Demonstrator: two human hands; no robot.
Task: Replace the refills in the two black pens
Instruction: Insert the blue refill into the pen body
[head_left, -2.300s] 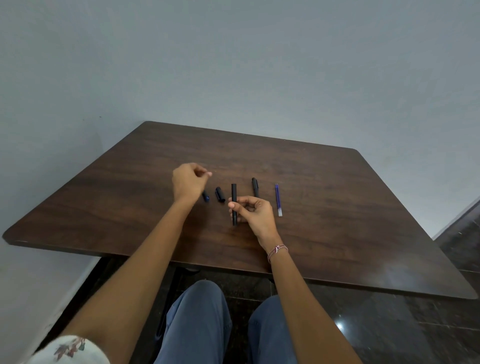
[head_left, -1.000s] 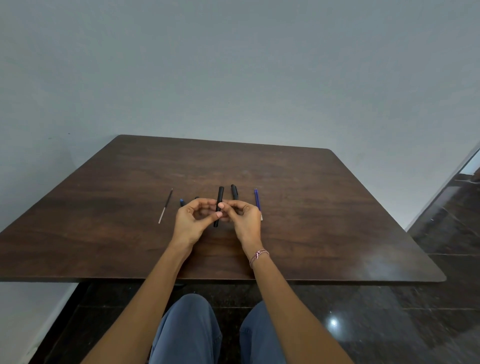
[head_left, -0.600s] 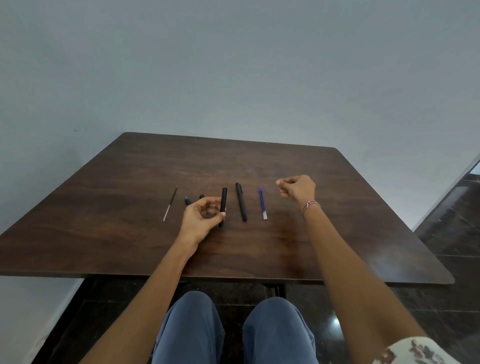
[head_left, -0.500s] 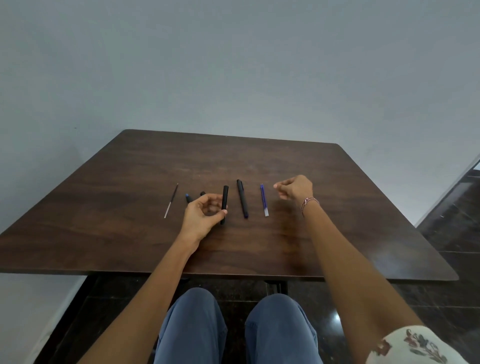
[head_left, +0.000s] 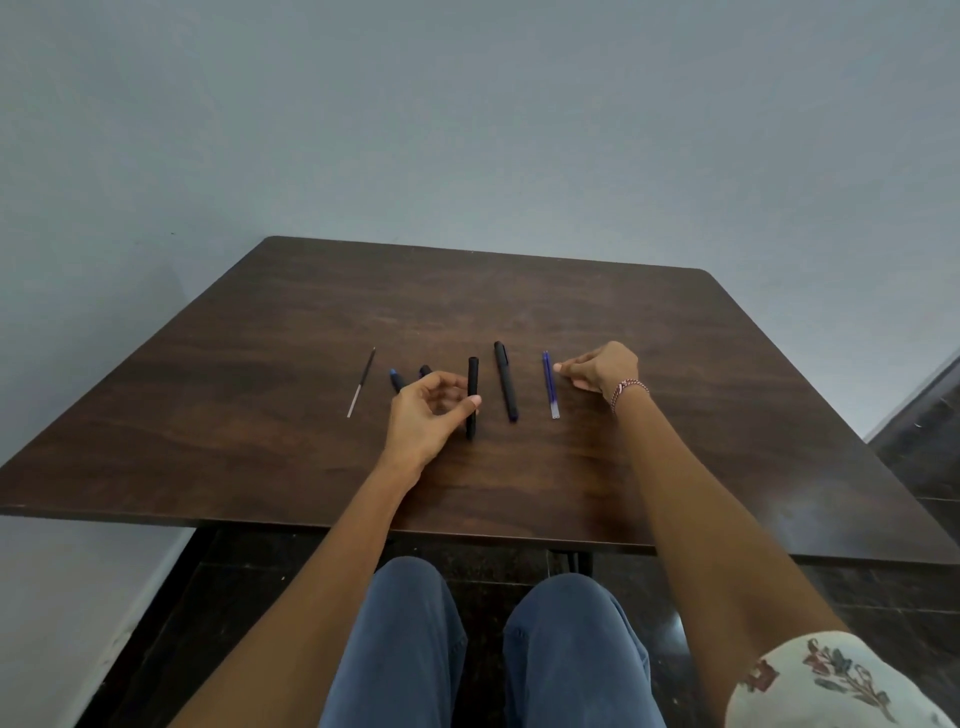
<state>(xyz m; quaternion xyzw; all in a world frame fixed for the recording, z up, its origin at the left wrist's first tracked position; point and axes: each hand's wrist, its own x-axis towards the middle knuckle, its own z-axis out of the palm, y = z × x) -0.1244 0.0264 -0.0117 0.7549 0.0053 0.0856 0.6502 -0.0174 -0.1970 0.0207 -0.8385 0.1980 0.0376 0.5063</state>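
Two bare hands work over a dark wooden counter (head_left: 260, 415) set against a pale wall. Left hand (head_left: 426, 421), fingers curled and partly parted, pinches an uncapped black pen barrel (head_left: 471, 395) between thumb and fingertips, the barrel lying roughly lengthwise away from the person. Right hand (head_left: 597, 369), loosely curled with a thread bracelet (head_left: 626, 391) at the wrist, has its fingertips just beside a blue refill (head_left: 549, 384); whether they touch it cannot be told. Between barrel and refill lies a capped black pen (head_left: 505, 379). Left of the left hand lie two small dark pen pieces (head_left: 397, 379), then a thin spent refill (head_left: 361, 382).
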